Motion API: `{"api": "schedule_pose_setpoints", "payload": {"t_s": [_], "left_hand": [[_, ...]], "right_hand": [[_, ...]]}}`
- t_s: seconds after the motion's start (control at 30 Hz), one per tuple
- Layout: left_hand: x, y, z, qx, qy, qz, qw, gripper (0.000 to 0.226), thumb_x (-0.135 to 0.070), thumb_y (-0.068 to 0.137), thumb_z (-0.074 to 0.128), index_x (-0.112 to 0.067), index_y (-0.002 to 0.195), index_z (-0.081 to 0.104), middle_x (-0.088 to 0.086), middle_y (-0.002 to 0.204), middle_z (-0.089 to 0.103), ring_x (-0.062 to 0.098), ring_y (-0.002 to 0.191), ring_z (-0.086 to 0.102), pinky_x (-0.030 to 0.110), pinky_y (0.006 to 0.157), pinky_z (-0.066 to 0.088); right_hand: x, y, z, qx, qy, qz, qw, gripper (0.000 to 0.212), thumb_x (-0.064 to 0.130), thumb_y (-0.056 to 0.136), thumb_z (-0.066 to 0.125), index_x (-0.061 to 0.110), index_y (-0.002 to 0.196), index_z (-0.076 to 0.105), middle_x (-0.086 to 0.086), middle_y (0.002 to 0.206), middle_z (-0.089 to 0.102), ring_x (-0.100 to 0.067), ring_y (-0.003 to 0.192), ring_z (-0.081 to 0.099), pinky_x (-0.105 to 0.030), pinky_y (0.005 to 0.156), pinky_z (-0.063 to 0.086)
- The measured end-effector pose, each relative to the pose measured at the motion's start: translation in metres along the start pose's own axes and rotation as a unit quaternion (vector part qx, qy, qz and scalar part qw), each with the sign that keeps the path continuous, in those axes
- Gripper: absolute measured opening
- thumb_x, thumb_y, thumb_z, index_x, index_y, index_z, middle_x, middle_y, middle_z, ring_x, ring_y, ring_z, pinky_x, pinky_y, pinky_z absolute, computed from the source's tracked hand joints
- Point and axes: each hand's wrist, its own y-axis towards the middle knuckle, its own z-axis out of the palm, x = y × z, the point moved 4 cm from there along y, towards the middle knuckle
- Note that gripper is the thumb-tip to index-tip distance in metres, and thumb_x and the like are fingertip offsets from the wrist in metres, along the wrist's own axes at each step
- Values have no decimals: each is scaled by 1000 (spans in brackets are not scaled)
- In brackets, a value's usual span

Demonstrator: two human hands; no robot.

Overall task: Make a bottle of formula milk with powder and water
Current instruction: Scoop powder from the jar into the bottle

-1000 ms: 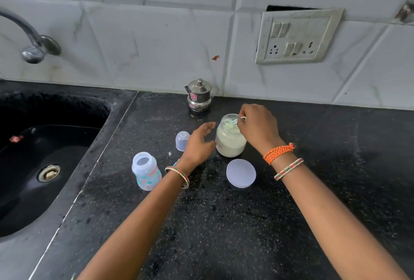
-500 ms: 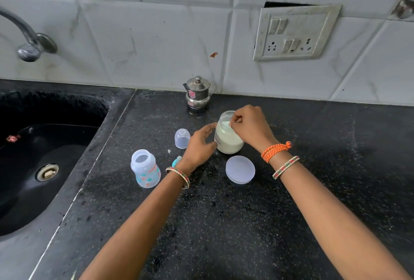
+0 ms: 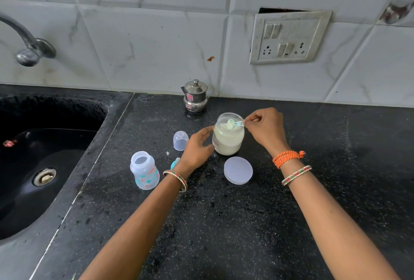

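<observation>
An open clear jar of pale formula powder (image 3: 227, 143) stands on the black counter. My left hand (image 3: 197, 147) holds its left side, fingers curved round it. My right hand (image 3: 266, 129) pinches the handle of a small pale blue scoop (image 3: 234, 124), heaped with powder, just above the jar's mouth. The jar's round lid (image 3: 238, 170) lies in front of the jar. An uncapped baby bottle (image 3: 144, 170) with printed pictures stands to the left. Its clear dome cap (image 3: 180, 140) sits behind my left hand. A teal piece (image 3: 175, 162) shows beside my left wrist, mostly hidden.
A small steel lidded pot (image 3: 195, 96) stands at the tiled wall behind the jar. A black sink (image 3: 42, 163) with a drain lies to the left under a steel tap (image 3: 24, 44). A switch and socket plate (image 3: 289, 37) is on the wall.
My right hand has dipped into the jar and lifted out, the scoop now heaped with powder above the mouth. My left hand has closed in on the jar's side.
</observation>
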Motion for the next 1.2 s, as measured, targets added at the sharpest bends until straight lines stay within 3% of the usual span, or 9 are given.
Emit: {"api": "schedule_pose_setpoints", "payload": {"t_s": [0.13, 0.4, 0.57, 0.77, 0.9, 1.0, 1.2], "left_hand": [[1, -1, 0, 1, 0, -5, 1000, 61, 12, 82, 51, -9, 138, 41, 7, 146, 42, 20, 139, 32, 33, 113, 29], [-2, -5, -1, -3, -5, 6, 1000, 60, 13, 83, 51, -8, 138, 41, 8, 146, 42, 19, 138, 33, 29, 111, 29], [-11, -9, -12, -23, -17, 20, 999, 62, 14, 82, 47, -5, 140, 37, 8, 148, 39, 22, 140, 32, 41, 113, 32], [-49, -21, -56, -74, -57, 108, 990, 55, 15, 84, 48, -8, 133, 47, 4, 134, 55, 17, 121, 55, 32, 100, 48], [-65, -46, -97, -148, -119, 164, 968, 48, 17, 84, 47, -16, 118, 57, 1, 116, 64, 13, 101, 65, 22, 82, 54], [-54, -68, -133, -207, -126, 166, 956, 43, 15, 85, 47, -17, 112, 60, -1, 108, 66, 9, 96, 67, 19, 80, 53], [0, -97, -177, -201, -43, 62, 977, 52, 18, 83, 42, -15, 120, 57, -6, 113, 64, 16, 113, 58, 13, 77, 48]], "right_hand": [[-4, -6, 0, -8, 7, 7, 1000, 6, 7, 79, 71, 6, 75, 74, 3, 59, 62, -3, 52, 55, -12, 52, 40], [-3, -12, 0, -23, 26, 20, 999, 6, 7, 80, 70, 8, 76, 74, 1, 64, 65, -3, 56, 57, -13, 54, 43], [-6, -17, -4, -30, 92, 83, 992, 6, 8, 79, 69, 7, 79, 75, -2, 68, 69, -13, 58, 63, -27, 61, 56], [-1, -21, -8, -25, 233, 137, 963, 10, 4, 78, 69, 10, 71, 73, -12, 69, 68, -12, 53, 56, -25, 58, 53], [23, -31, 1, 28, 311, 132, 941, 7, 4, 79, 71, 6, 73, 72, -14, 67, 64, -15, 54, 55, -25, 58, 52], [45, -43, 22, 86, 345, 133, 925, 4, 2, 80, 71, 2, 77, 73, -12, 66, 65, -13, 53, 55, -23, 55, 50], [77, -75, 81, 214, 341, 153, 902, 8, 3, 81, 69, 6, 74, 72, -9, 64, 66, -13, 52, 55, -21, 54, 51]]}}
